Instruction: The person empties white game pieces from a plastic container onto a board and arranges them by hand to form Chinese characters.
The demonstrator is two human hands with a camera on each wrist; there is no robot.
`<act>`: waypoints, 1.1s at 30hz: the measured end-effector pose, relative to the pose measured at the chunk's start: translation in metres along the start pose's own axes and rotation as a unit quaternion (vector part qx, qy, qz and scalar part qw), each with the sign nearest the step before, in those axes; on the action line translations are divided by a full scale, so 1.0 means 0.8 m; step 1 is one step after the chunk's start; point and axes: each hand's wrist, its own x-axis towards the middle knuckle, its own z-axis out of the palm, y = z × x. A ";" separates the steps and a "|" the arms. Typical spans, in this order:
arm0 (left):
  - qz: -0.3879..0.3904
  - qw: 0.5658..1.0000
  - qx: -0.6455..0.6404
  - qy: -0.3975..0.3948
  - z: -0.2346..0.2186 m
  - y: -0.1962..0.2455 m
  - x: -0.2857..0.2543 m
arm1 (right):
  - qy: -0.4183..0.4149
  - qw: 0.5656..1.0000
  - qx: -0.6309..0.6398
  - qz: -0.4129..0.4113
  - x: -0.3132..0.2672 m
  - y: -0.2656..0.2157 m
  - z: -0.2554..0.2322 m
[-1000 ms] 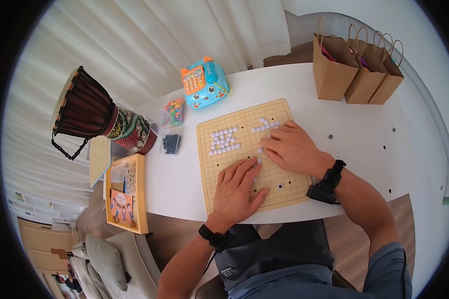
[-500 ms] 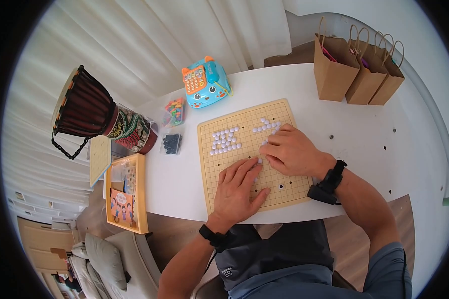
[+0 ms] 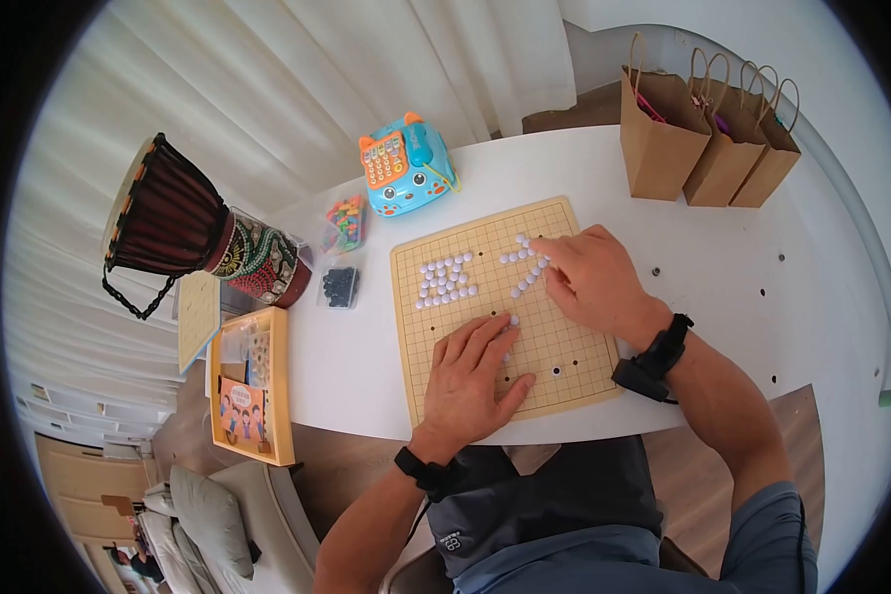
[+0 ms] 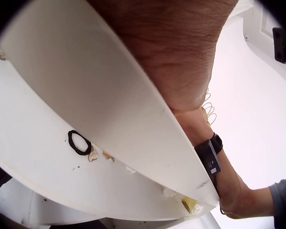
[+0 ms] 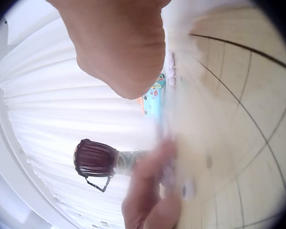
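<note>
A wooden grid game board [image 3: 564, 213] lies on the table, with white game stones laid out on it. My left hand [image 3: 465, 381] rests flat on its near left part, fingers spread, a white stone [image 3: 513, 320] right at the fingertips. My right hand [image 3: 599, 282] is over the right part, its index finger reaching the upper white stones [image 3: 522, 238]. Left of its thumb runs a slanting row of white stones [image 3: 522, 284]. A block of white stones [image 3: 445, 280] sits at the board's left. The right wrist view is blurred, with the left hand's fingers [image 5: 152, 191] low in it.
Left of the board stand a box of black stones [image 3: 340, 287] and a box of coloured pieces [image 3: 345, 223]. A blue toy phone [image 3: 406, 178] is behind them. Paper bags [image 3: 663, 148] stand back right, a drum [image 3: 178, 218] far left, a wooden tray [image 3: 279, 396] near the table's left edge.
My right hand has shifted up and right from the slanting row of stones, uncovering it, and its index finger has straightened toward the upper stones. My left hand has stayed in place.
</note>
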 end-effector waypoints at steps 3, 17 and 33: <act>0.000 1.000 0.001 0.001 0.000 0.000 0.000 | 0.063 0.998 -0.003 0.020 0.000 0.009 -0.002; -0.001 1.000 0.001 0.000 0.000 0.000 0.000 | 0.072 0.996 -0.017 0.045 0.000 0.021 -0.018; 0.001 1.000 0.000 0.002 -0.001 0.001 0.000 | -0.008 0.999 -0.014 0.035 -0.006 0.024 -0.006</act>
